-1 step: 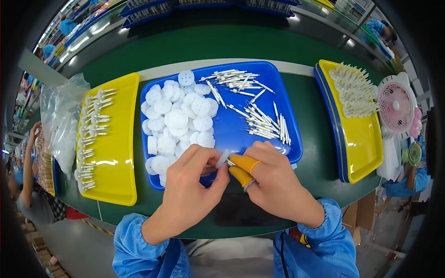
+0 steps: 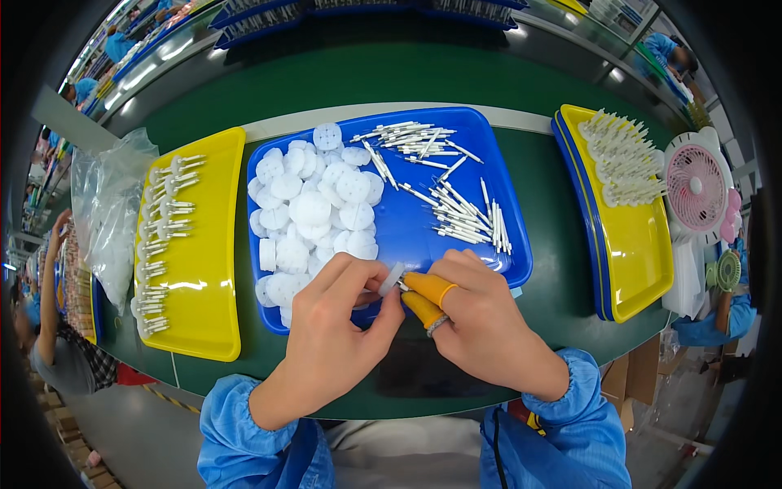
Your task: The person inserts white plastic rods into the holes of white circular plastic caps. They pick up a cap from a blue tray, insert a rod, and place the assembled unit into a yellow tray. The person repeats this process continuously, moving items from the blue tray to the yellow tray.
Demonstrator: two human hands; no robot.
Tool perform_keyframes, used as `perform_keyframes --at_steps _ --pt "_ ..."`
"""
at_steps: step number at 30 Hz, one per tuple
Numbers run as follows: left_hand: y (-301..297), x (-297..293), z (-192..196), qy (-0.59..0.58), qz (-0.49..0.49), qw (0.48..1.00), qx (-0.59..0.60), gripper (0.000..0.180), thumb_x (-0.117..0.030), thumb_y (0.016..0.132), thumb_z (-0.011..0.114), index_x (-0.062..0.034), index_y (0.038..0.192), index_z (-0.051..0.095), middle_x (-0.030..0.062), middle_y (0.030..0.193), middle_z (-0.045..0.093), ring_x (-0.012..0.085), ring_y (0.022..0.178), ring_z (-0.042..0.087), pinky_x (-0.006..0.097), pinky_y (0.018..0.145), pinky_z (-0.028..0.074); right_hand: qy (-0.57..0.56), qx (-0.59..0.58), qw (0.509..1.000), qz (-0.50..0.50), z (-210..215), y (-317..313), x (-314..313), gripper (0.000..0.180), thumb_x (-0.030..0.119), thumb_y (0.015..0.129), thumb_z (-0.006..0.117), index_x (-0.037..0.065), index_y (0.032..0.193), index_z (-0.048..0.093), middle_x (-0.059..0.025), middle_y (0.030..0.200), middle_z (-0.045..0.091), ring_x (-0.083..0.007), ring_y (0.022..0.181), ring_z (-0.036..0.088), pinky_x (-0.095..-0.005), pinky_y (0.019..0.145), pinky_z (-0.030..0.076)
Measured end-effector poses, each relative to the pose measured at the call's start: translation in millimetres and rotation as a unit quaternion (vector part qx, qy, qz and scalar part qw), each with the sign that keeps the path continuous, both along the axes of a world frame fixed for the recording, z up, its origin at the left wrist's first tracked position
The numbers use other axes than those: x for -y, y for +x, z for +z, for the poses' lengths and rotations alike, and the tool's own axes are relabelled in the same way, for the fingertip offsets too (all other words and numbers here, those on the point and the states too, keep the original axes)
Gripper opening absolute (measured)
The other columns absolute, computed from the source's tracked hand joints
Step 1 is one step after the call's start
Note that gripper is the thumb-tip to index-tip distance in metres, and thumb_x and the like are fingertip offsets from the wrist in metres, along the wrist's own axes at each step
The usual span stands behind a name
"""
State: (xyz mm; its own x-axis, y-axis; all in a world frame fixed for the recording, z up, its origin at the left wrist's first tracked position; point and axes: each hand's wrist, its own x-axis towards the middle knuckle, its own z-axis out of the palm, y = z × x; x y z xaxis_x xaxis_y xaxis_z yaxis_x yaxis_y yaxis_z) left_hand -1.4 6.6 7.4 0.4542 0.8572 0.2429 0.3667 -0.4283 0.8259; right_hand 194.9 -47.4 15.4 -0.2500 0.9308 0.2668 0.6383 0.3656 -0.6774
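Both hands meet at near edge of blue tray [image 2: 521,244], above green bench [image 2: 562,301]. Left hand [image 2: 334,334] curled, thumb and fingers pinching white disc [image 2: 392,278]. Right hand [image 2: 481,318] curled too, orange caps [image 2: 428,295] on finger and thumb, pinching small white pin [image 2: 404,286] against disc. Disc pile [image 2: 314,212] and loose pins [image 2: 464,213] in tray. Yellow trays either side.

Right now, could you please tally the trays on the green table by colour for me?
Yellow trays: 2, one on the left and one on the right
Blue trays: 1, in the middle, just beyond both hands
Total: 3
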Motion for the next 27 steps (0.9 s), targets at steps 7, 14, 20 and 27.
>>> perform_keyframes --at_steps 7,14,20,27 --pt "-1 5 9 -0.001 0.002 1.000 -0.029 0.015 0.010 0.089 0.073 0.0073 0.102 0.068 0.0143 0.098 0.069 0.0245 0.087 0.079 0.033 0.076 0.069 0.034 -0.072 0.996 -0.037 -9 -7 4 0.033 -0.008 0.062 0.072 -0.009 0.095 0.072 -0.0168 0.089 0.060 -0.0377 0.084 0.059 -0.0477 0.075 0.048" --pt "0 11 -5 0.016 0.010 1.000 -0.024 0.022 0.003 0.088 0.078 0.0021 0.108 0.070 0.0160 0.095 0.064 0.0326 0.078 0.075 0.039 0.064 0.058 -0.014 -0.090 0.993 -0.078 -9 -20 5 0.028 -0.010 0.065 0.067 -0.007 0.093 0.073 -0.0185 0.089 0.063 -0.0400 0.083 0.060 -0.0494 0.075 0.049" --pt "1 3 -4 0.037 0.050 0.998 0.010 0.017 0.004 0.093 0.076 0.0031 0.110 0.070 0.0134 0.102 0.065 0.0289 0.083 0.076 0.035 0.072 0.065 0.018 0.002 0.990 -0.141 -16 18 -18 0.025 -0.009 0.074 0.071 -0.008 0.099 0.077 -0.0188 0.091 0.065 -0.0396 0.089 0.061 -0.0490 0.082 0.051" --pt "-6 -5 12 -0.040 0.044 0.998 0.000 0.016 0.007 0.094 0.075 0.0065 0.110 0.071 0.0081 0.105 0.068 0.0182 0.092 0.076 0.029 0.075 0.066 0.053 0.163 0.974 -0.149 -26 36 -23 0.020 -0.008 0.079 0.075 -0.009 0.099 0.075 -0.0194 0.098 0.066 -0.0372 0.095 0.061 -0.0477 0.085 0.051"
